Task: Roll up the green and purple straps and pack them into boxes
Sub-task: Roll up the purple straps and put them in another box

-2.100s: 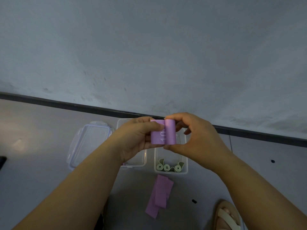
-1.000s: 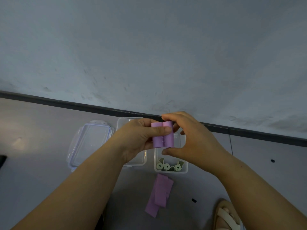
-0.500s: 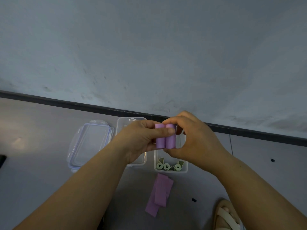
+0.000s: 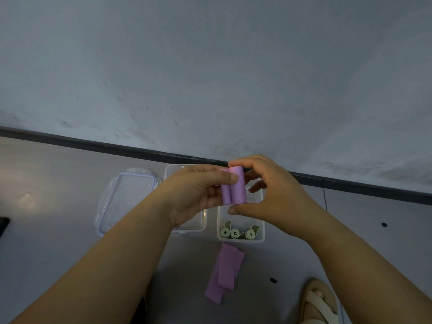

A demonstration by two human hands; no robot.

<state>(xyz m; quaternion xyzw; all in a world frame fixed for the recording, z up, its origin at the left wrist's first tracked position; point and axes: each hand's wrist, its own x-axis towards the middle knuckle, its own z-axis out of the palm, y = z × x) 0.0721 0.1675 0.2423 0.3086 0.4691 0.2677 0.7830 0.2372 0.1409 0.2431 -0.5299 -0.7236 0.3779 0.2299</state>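
Left hand (image 4: 194, 195): thumb pinches the strap (image 4: 235, 189) roll, likely so it can't unwind.
Right hand (image 4: 268, 197): finger and thumb clamp the roll's ends, squaring it.

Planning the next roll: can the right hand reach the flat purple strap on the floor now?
Probably not yet: the right hand, with the left hand, pinches the purple roll. The flat strap lies uncovered before the box, so the way looks free once the roll is down.

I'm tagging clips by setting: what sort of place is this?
Likely a plain indoor room, work done at ground level: grey tiled floor, dark baseboard under a bare wall, a sandalled foot.
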